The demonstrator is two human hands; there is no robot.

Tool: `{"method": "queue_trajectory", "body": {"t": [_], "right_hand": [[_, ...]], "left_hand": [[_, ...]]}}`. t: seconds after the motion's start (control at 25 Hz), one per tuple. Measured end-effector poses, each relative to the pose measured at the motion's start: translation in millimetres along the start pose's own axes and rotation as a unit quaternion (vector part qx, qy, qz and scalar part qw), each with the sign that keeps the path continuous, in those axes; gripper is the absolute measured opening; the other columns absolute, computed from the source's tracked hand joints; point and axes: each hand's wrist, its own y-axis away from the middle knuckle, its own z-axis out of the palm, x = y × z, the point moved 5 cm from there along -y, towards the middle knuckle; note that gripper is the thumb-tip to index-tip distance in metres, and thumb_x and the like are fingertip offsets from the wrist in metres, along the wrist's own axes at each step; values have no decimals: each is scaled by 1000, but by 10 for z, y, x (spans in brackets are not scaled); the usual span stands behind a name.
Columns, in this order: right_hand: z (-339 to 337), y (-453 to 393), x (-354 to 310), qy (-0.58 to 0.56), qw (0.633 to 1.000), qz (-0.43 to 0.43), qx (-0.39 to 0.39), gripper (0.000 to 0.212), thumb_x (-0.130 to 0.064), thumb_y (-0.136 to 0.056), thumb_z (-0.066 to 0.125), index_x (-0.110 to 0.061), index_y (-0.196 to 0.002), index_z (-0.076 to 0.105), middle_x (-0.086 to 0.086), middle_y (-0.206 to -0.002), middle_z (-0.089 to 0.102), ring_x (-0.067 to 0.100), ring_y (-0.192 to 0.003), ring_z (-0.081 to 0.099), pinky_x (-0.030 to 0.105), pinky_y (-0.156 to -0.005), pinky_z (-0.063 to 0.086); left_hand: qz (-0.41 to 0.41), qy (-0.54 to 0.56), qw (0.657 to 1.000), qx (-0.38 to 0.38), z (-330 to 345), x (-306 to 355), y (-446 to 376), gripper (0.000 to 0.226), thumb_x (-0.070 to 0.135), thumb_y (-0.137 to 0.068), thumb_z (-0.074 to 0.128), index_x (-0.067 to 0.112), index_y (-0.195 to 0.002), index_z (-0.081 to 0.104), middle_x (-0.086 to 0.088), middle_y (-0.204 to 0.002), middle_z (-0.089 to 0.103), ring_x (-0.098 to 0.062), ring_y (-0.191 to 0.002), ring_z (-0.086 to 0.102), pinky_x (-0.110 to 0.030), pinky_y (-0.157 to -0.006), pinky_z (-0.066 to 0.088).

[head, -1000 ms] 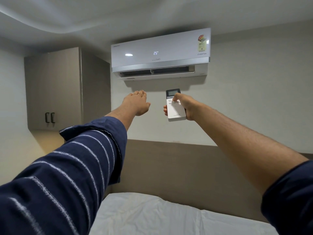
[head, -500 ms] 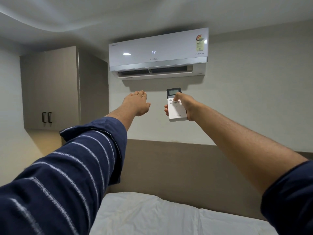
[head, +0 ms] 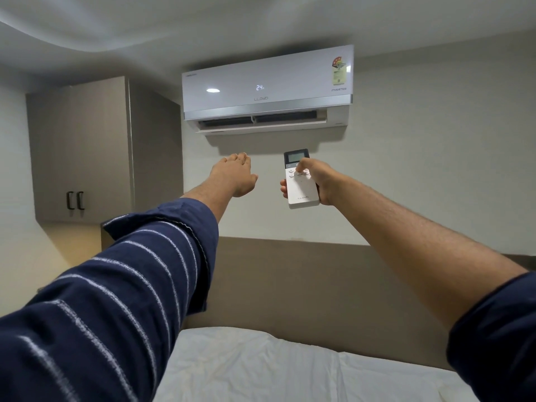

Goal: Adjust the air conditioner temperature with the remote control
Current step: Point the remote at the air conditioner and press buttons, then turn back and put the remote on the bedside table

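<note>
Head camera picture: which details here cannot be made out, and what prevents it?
- remote control: button labels too small; the right hand thumb covers some buttons, so the pressed one is unclear.
- Remote screen: its digits are too dim and small.
- air conditioner: the display reads 24, but the sticker text is too small.
- left hand: seen from the back, its palm is hidden.
- bed: cut off by the bottom edge.

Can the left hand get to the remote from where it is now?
Probably yes. The left hand is open, empty, level with the remote with only bare wall between them. The right hand grips the remote's right side, so the left edge looks free.
</note>
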Motion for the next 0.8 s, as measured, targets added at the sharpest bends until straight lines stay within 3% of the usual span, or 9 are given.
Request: {"method": "queue_trajectory", "body": {"t": [0.2, 0.36, 0.52, 0.64, 0.8], "right_hand": [[-270, 86, 126, 6, 1000, -2, 29, 29, -8, -85, 39, 1, -111, 49, 20, -86, 68, 29, -57, 71, 33, -60, 60], [-842, 292, 374, 28, 995, 7, 91, 20, -5, -86, 39, -1, -102, 49, 20, -87, 68, 31, -67, 70, 34, -62, 59], [-1682, 770, 597, 116, 975, 27, 187, 11, -9, -90, 41, -11, -96, 50, 13, -85, 72, 23, -73, 70, 30, -64, 55], [-2408, 1298, 801, 139, 956, 43, 255, 24, -10, -93, 42, -7, -115, 50, 14, -92, 73, 26, -81, 69, 35, -78, 55], [-3326, 2152, 1259, 142, 927, 67, 340, 35, -10, -97, 43, 0, -130, 45, 24, -121, 67, 32, -101, 67, 39, -89, 55]], "left_hand": [[37, 21, 999, -15, 129, 437, 0, 66, 39, -101, 21, 5, -155, 6, -10, -165, 5, -25, -152, 9, -39, -123, 12], [107, 45, 993, -3, 216, 1135, -30, 66, 39, -101, 22, 5, -155, 7, -10, -165, 6, -25, -152, 10, -39, -122, 12], [176, 77, 981, -16, 371, 1990, 8, 66, 39, -101, 21, 5, -155, 7, -10, -165, 6, -25, -152, 10, -39, -123, 13], [250, 115, 961, -14, 451, 2887, 145, 67, 40, -100, 21, 4, -155, 8, -10, -164, 7, -25, -152, 11, -39, -122, 13], [332, 167, 928, -23, 574, 4206, 606, 67, 40, -100, 23, 4, -155, 11, -11, -164, 10, -25, -151, 13, -39, -122, 15]]}}
